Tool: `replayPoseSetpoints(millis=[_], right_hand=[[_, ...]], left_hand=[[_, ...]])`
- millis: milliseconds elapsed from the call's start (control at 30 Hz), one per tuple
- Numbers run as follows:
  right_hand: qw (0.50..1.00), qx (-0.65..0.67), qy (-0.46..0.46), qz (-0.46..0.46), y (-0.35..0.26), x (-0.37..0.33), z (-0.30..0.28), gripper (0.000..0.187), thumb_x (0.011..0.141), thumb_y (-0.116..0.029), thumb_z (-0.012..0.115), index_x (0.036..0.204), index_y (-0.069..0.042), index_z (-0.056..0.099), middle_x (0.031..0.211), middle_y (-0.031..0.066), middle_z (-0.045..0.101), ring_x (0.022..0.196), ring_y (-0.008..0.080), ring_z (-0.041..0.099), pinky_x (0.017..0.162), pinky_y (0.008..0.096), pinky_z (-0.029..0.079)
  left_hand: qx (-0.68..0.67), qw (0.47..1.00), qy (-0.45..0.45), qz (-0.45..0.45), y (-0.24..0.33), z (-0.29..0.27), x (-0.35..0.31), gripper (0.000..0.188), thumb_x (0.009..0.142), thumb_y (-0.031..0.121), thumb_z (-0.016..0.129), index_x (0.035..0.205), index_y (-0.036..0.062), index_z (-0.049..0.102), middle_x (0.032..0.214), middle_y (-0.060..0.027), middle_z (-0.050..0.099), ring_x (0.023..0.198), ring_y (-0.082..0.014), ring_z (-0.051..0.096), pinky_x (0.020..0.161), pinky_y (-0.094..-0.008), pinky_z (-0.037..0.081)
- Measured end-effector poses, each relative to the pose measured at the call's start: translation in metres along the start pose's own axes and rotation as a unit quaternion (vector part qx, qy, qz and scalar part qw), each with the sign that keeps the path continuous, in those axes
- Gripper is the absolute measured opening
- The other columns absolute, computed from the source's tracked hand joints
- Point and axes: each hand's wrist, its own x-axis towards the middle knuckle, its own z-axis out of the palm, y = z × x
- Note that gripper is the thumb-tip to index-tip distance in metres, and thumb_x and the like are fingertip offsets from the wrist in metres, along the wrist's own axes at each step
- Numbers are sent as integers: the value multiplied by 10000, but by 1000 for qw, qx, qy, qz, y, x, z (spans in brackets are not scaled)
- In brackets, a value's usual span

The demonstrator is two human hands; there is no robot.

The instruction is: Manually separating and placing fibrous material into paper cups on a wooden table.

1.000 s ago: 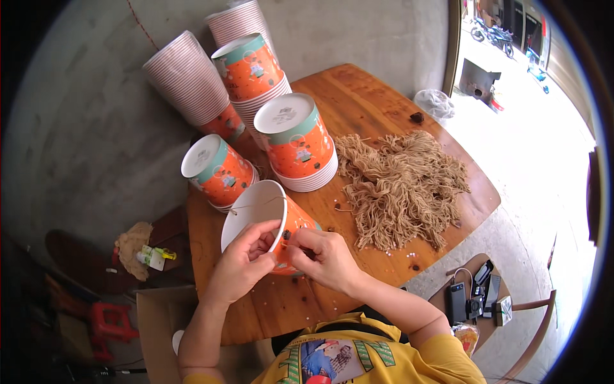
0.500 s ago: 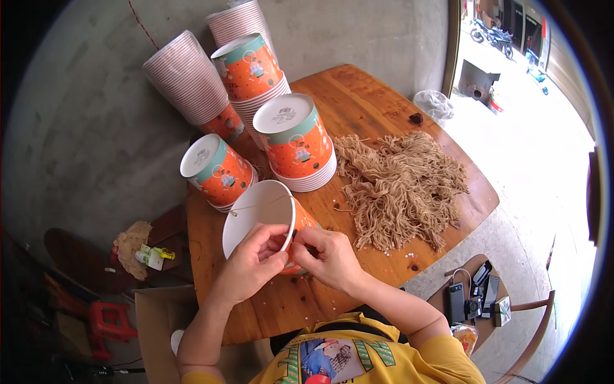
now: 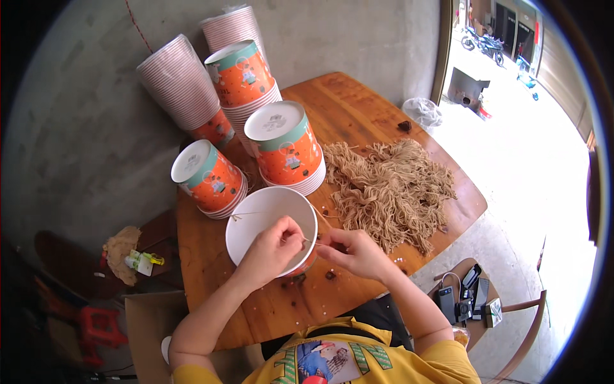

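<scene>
A large paper bucket (image 3: 252,232), white inside and orange outside, stands in front of me with its mouth up. A thin tan cord (image 3: 256,212) crosses its mouth, with a small knot near the left inner wall. Over the right part of the mouth, my left hand (image 3: 272,253) is closed in a pinch on the cord. Just outside the right rim, my right hand (image 3: 358,254) also pinches it, and a short stretch of cord shows between the two hands. The fingertips partly hide the cord's end.
Upside-down stacks of orange buckets (image 3: 291,153) stand behind, one tall stack leaning by the wall. A heap of tan cords (image 3: 396,192) lies to the right on the wooden table (image 3: 332,96). A cardboard box (image 3: 150,326) sits below left, a chair holding devices (image 3: 464,301) below right.
The bucket has turned more upright, showing more of its inside. My right hand has drawn away to the right from the rim, and cord now shows between my hands.
</scene>
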Motion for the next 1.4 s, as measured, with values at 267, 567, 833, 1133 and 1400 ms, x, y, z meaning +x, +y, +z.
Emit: replayPoseSetpoints(millis=[267,567,833,1133,1400], right_hand=[[968,-96,17,-229,-11,12,-24,119,852,-155,685,855,-49,630,706,53,582,736,216,590,627,345,479],[988,95,-69,-104,-14,14,-47,100,859,-129,681,885,-40,643,797,32,638,728,154,555,681,281,459],[968,-64,-69,-233,-31,30,-55,99,846,-137,702,888,-59,658,828,31,653,751,182,586,688,301,467],[971,-43,26,-235,-18,45,-38,118,839,-129,713,868,-39,641,822,70,647,771,222,625,682,341,502],[995,7,48,-83,-18,30,-34,80,859,-91,682,913,-42,648,809,56,632,724,121,607,636,284,490]], left_hand=[[-255,966,-31,-27,12,4,15,121,1006,200,463,977,83,448,864,-50,612,716,-84,519,673,-227,448],[-264,962,-70,-13,12,12,17,134,989,142,526,1073,38,539,866,-1,558,759,-79,529,712,-222,466],[-296,951,-65,-60,15,15,24,129,970,144,561,1026,30,580,837,8,560,746,-73,512,708,-221,448],[-379,918,-98,-59,10,19,24,88,958,118,549,988,49,595,858,7,561,774,-64,506,718,-215,437],[-387,908,-139,-83,8,14,23,174,950,99,563,1094,10,602,922,-3,578,791,-72,519,738,-209,454]])
